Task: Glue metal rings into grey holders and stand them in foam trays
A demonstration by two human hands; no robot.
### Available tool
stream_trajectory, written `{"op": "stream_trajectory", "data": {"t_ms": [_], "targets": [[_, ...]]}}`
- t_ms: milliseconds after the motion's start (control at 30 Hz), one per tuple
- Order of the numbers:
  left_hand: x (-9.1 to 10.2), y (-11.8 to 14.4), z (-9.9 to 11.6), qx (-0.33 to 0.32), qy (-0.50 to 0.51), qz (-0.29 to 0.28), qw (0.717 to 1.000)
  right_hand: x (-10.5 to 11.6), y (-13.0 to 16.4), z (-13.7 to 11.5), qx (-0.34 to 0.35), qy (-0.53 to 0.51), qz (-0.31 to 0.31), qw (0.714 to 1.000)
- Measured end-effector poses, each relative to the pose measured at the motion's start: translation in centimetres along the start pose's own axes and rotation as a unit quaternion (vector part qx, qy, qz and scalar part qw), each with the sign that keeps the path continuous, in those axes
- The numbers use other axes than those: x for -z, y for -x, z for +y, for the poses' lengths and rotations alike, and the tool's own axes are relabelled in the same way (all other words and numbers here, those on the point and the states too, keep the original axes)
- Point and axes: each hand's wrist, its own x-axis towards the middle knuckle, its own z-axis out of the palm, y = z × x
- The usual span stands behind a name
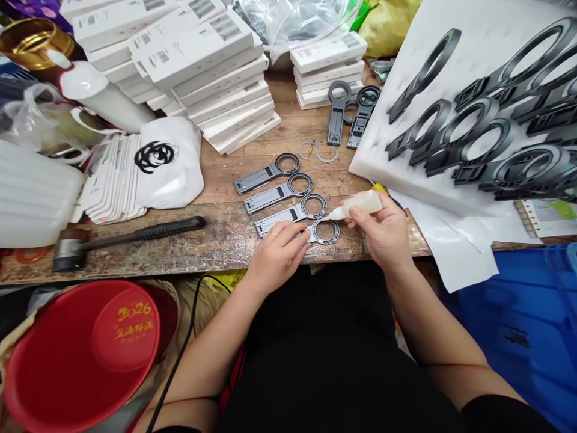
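My right hand (383,231) grips a small translucent squeeze bottle (360,205), tilted so its narrow nozzle points down to the left. The nozzle tip is at the upper edge of the ring of the nearest grey ring-ended bracket (326,241); whether they touch I cannot tell. With fingers close together, my left hand (280,251) holds that bracket's flat handle against the bench and hides most of it. Three similar grey brackets (267,173) lie in a slanted row just beyond, rings to the right. Thin metal rings (328,155) lie farther back.
White foam (374,153) at right holds several upright dark ring-ended parts (469,129). Stacked white boxes (225,96) stand at the back. A black-handled mallet (144,233) and black rings (155,157) on a white bag lie left. Below are a red basin (58,361) and blue crate (518,313).
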Motion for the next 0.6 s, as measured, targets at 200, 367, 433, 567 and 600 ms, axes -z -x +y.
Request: {"op": "stream_trajectory", "data": {"t_ms": [200, 367, 433, 567, 600], "targets": [[0.06, -0.01, 0.02, -0.004, -0.01, -0.003, 1.0, -0.78, 0.18, -0.04, 0.061, 0.068, -0.024, 0.996], [-0.12, -0.06, -0.03, -0.023, -0.012, 0.014, 1.0, -0.64, 0.1, 0.67, 0.111, 0.133, -0.028, 0.984], [-0.16, -0.08, -0.06, -0.029, -0.011, 0.022, 0.999, -0.61, 0.08, 0.84, 0.135, 0.161, -0.029, 0.977], [-0.16, -0.1, -0.09, -0.03, -0.012, 0.023, 0.999, -0.79, 0.11, 0.52, 0.176, 0.221, -0.031, 0.959], [-0.15, -0.1, -0.09, -0.03, -0.014, 0.023, 0.999, -0.87, 0.13, 0.35, 0.184, 0.234, -0.032, 0.954]]}}
